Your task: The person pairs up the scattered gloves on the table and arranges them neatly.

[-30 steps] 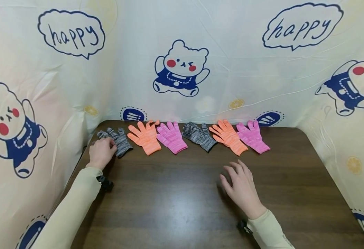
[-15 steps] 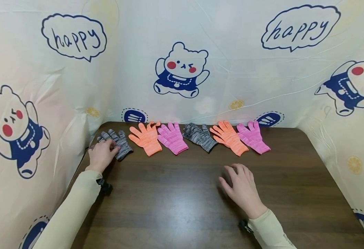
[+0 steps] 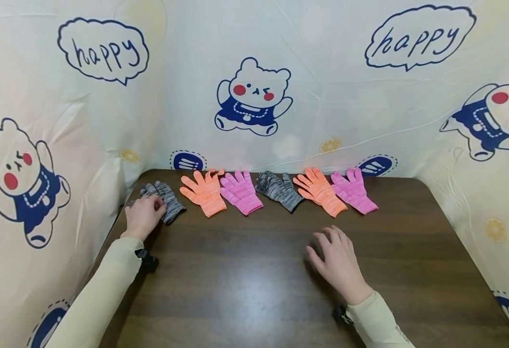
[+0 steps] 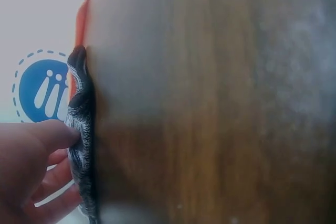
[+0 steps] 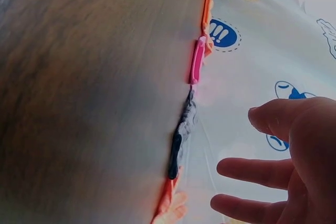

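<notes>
A dark grey mottled knit glove [image 3: 171, 203] lies at the far left end of a row of gloves on the brown table [image 3: 245, 280]. My left hand [image 3: 143, 217] is over its finger end, with curled fingers and thumb pinching the knit. In the left wrist view the thumb [image 4: 58, 135] lies against the glove [image 4: 81, 150], while part of the grip is hidden. My right hand [image 3: 337, 263] hovers over the table, in front of an orange glove [image 3: 324, 195]. Its fingers are apart and relaxed, and it holds nothing.
Between the end gloves lie another orange glove [image 3: 206, 195], a pink glove [image 3: 241, 193] and a second grey glove [image 3: 280, 191]. A second pink glove [image 3: 356, 192] ends the row at right. A printed curtain [image 3: 324, 96] hangs round the table's back and sides.
My left hand shifts slightly on the grey glove, and the glove's fingertips at the left move a little. The right hand stays nearly still. The head view tilts slightly.
</notes>
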`<state>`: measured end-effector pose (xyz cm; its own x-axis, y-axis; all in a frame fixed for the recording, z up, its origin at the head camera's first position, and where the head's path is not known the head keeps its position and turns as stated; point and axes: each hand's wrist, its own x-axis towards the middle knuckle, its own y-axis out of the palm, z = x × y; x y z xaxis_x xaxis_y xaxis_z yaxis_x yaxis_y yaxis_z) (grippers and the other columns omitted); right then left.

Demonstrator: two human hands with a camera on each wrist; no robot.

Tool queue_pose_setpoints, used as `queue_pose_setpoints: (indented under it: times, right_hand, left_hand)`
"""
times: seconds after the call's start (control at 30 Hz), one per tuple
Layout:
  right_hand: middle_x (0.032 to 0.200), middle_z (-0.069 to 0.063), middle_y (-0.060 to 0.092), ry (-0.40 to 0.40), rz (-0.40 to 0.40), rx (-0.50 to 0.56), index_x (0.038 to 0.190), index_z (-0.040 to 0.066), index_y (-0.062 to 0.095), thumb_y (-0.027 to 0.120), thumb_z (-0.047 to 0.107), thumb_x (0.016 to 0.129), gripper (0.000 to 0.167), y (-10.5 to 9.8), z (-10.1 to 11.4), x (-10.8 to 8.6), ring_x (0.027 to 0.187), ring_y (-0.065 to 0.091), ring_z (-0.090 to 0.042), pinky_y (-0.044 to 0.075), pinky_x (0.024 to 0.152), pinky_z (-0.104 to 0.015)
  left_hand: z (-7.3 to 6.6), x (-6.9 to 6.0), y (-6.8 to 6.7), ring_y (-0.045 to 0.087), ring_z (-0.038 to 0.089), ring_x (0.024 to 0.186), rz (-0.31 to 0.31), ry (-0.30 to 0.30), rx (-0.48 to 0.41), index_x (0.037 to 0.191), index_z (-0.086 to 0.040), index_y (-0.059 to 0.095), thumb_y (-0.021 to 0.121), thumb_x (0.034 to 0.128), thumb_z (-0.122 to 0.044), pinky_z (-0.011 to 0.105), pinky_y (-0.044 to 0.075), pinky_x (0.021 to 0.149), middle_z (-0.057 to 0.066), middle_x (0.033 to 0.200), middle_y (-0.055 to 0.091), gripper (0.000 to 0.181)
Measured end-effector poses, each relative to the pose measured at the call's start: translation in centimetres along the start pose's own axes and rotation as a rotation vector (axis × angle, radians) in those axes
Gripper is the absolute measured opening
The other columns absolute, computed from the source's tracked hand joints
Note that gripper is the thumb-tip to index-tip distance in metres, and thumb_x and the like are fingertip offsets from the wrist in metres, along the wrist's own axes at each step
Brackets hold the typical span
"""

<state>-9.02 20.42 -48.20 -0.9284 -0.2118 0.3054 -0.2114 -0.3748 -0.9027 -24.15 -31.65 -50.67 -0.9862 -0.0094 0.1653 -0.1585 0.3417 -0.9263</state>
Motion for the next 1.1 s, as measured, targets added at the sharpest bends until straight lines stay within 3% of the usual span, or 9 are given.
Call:
queue_pose_setpoints:
  times: [0.2,0.43,0.73,1.1]
  right_hand:
    - [0.127,-0.027,0.062,0.01,-0.006,0.001,0.119,0.0,0.072,0.074,0.03,0.095,0.038,-0.2,-0.2,0.1,0.131,0.049,-0.051,0.038,0.106,-0.071]
    - [0.127,-0.028,0.062,0.031,0.012,0.011,0.118,0.0,0.072,0.074,0.029,0.096,0.036,-0.5,-0.4,0.3,0.131,0.048,-0.051,0.036,0.107,-0.071]
    - [0.13,-0.028,0.061,0.05,0.044,0.018,0.118,0.0,0.072,0.073,0.029,0.096,0.036,-0.6,-0.3,0.4,0.134,0.046,-0.052,0.035,0.108,-0.073]
    - [0.13,-0.029,0.061,0.051,0.042,0.028,0.117,0.0,0.072,0.074,0.028,0.096,0.035,-0.7,-0.3,0.4,0.133,0.047,-0.053,0.035,0.107,-0.073]
  left_hand:
    - [-0.4,-0.3,-0.5,0.062,0.046,0.092,-0.127,0.043,-0.043,0.094,-0.006,0.069,0.069,0.0972,-0.019,0.073,0.037,0.084,0.019,0.095,0.067,0.014]
    - [-1.9,-0.6,-1.7,0.063,0.045,0.093,-0.244,0.065,-0.09,0.095,-0.005,0.071,0.071,0.0959,-0.018,0.069,0.039,0.081,0.018,0.094,0.068,0.013]
    - [-4.4,-1.3,-3.3,0.062,0.04,0.089,-0.261,0.11,-0.127,0.097,-0.003,0.072,0.073,0.0958,-0.016,0.061,0.039,0.08,0.018,0.093,0.069,0.014]
    - [-8.6,-2.5,-4.2,0.061,0.035,0.086,-0.289,0.26,-0.2,0.096,-0.005,0.073,0.077,0.093,-0.012,0.057,0.04,0.081,0.012,0.089,0.069,0.008]
